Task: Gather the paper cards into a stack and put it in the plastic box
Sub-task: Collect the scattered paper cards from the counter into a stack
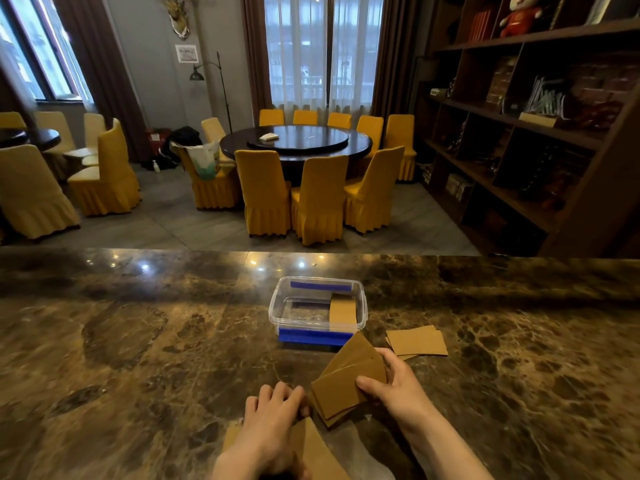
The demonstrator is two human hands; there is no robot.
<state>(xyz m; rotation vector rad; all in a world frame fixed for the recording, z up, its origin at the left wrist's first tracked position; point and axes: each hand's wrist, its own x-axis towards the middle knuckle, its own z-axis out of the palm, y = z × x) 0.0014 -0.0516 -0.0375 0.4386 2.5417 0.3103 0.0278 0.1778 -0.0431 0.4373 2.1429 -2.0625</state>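
- right hand [394, 382] grips fanned stack of brown paper cards [349, 379], uneven edges, above marble counter [138, 341]
- left hand [273, 420] curled onto cards [311, 448] lying near the counter's front edge
- clear plastic box [317, 311], blue strips, one card inside
- loose cards [417, 341] right of box

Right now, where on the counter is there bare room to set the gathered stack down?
The marble counter left of the plastic box is bare, as is its far right beyond the loose cards. It is crowded near the front: the right hand holds a fanned stack, the left hand covers more cards.
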